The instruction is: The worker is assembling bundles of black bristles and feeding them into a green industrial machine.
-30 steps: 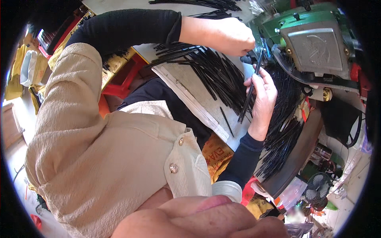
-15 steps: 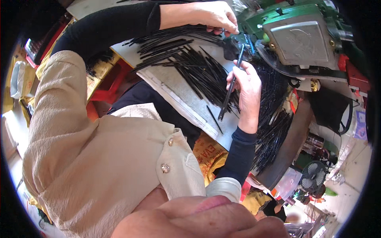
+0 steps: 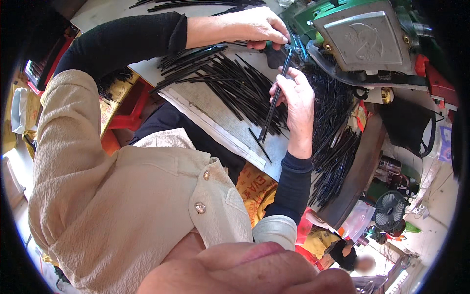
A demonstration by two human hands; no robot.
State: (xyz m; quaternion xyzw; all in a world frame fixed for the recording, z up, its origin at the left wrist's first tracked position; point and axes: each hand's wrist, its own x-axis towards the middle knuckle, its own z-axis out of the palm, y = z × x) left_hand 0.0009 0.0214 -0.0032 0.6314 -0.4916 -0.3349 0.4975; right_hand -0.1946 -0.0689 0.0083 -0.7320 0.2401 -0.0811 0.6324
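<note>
A thin, glossy black strip [image 3: 272, 110] slants upward between the thumb and fingers of my right hand [image 3: 297, 98]. Its upper end reaches the small metal working parts [image 3: 298, 46] of a green machine [image 3: 338, 19]. Beside that end, my left hand [image 3: 259, 27] is closed in a pinch. Whatever its fingertips hold is too small or hidden to make out. Below my hands, many similar black strips [image 3: 235, 88] lie in a loose heap on the pale worktable [image 3: 210, 105]. One short strip [image 3: 259, 145] lies apart near the table edge.
A dense pile of black strips [image 3: 333, 166] fills the right side, bounded by a brown curved board [image 3: 360, 171]. The machine's grey cover plate [image 3: 369, 41] stands close to my right hand. A black face mask [image 3: 406, 132] hangs at right, above a small fan [image 3: 390, 210].
The view has shifted slightly. Both hands stay at the machine, my right still holding the strip. My left fingertips now sit a little closer to the strip's upper end.
</note>
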